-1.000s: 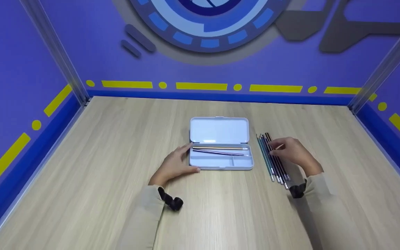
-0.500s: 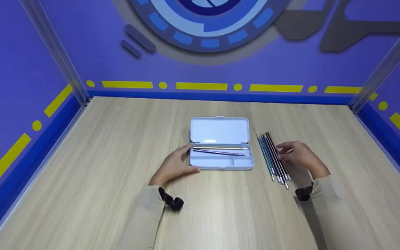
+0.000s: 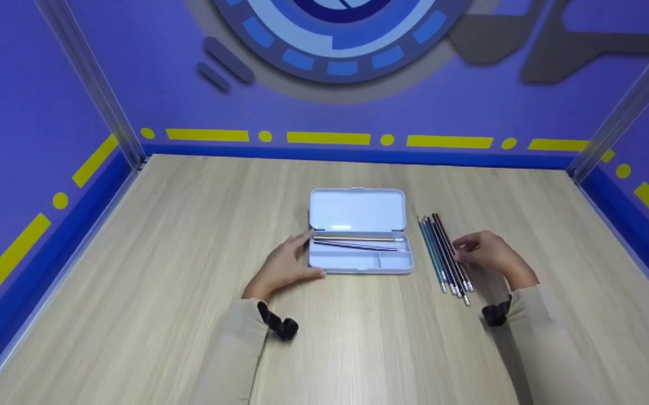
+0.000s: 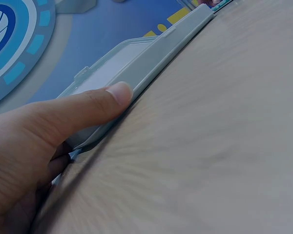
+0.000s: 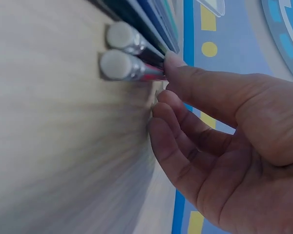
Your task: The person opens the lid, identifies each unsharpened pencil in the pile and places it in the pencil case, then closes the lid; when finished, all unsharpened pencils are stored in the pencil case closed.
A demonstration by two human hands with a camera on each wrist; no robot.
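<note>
In the head view a white pencil case (image 3: pixel 358 211) lies with its lid raised. Two pencils (image 3: pixel 355 239) lie in its long compartment; the small front compartments show nothing inside. My left hand (image 3: pixel 283 267) grips the case's left end, thumb along the front wall and fingers at the far left corner. To the right lies a row of several pencils (image 3: pixel 442 253), eraser ends toward me. My right hand (image 3: pixel 493 253) is at the row's right edge, fingers bent. In the right wrist view its thumb (image 5: pixel 175 63) touches the outermost pencils; whether it pinches one is hidden.
The wooden table (image 3: pixel 200 225) meets blue panels (image 3: pixel 324 112) at the back and both sides, with metal posts in the corners. A black wrist camera (image 3: pixel 282 328) sits on the left wrist, and another camera (image 3: pixel 496 312) on the right, near the table surface.
My right hand has moved from over the pencil row rightward to its outer edge. My left hand and the case have stayed in place.
</note>
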